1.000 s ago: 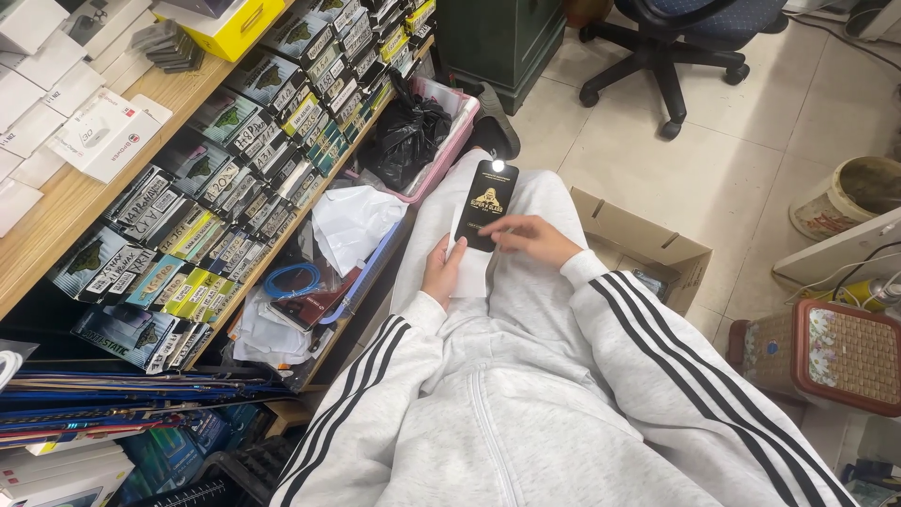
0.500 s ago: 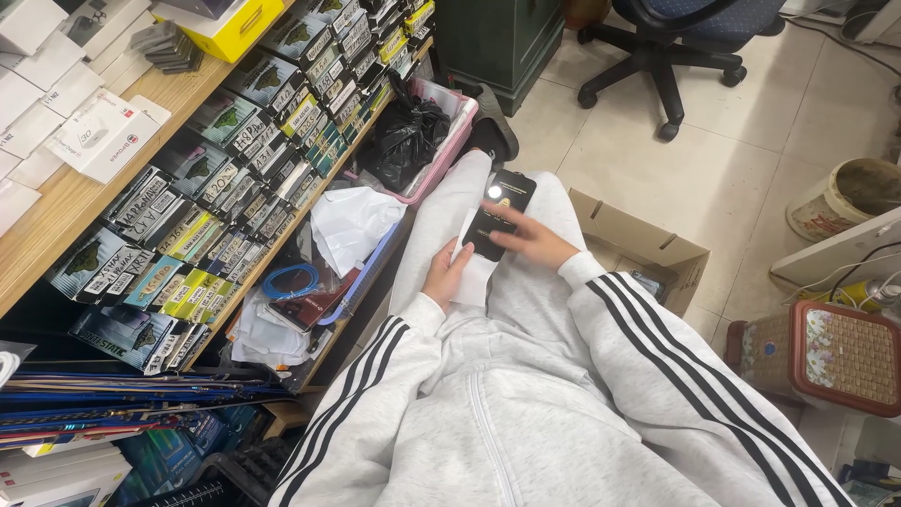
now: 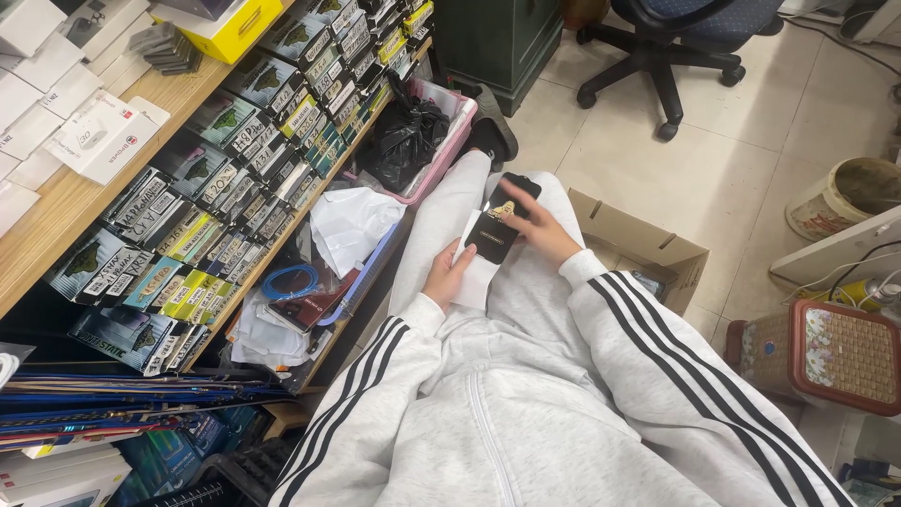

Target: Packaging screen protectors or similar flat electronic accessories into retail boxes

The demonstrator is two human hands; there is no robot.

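A seated person in a pale grey tracksuit with black stripes down the sleeves works over the lap, seen from the head camera. The right hand (image 3: 537,228) has its fingers closed around the upper part of a small flat black packet with a gold emblem (image 3: 495,235), which lies tilted on the right thigh. Under the packet sits a white sheet of paper (image 3: 476,274); the left hand (image 3: 447,277) lies touching that sheet's left edge, thumb against it, though whether it actually grips the sheet cannot be told.

Just beyond the packet, past the knees, a pink plastic tub (image 3: 451,137) holds a crumpled black plastic bag (image 3: 406,139). To the left of the packet runs a wooden shelf (image 3: 66,211) with rows of small boxed goods (image 3: 216,192) standing on edge. To the packet's right lies an open brown cardboard box (image 3: 642,241), and farther right a brown woven basket (image 3: 815,349). Well beyond the packet stands a black swivel office chair (image 3: 672,43) on the tiled floor.
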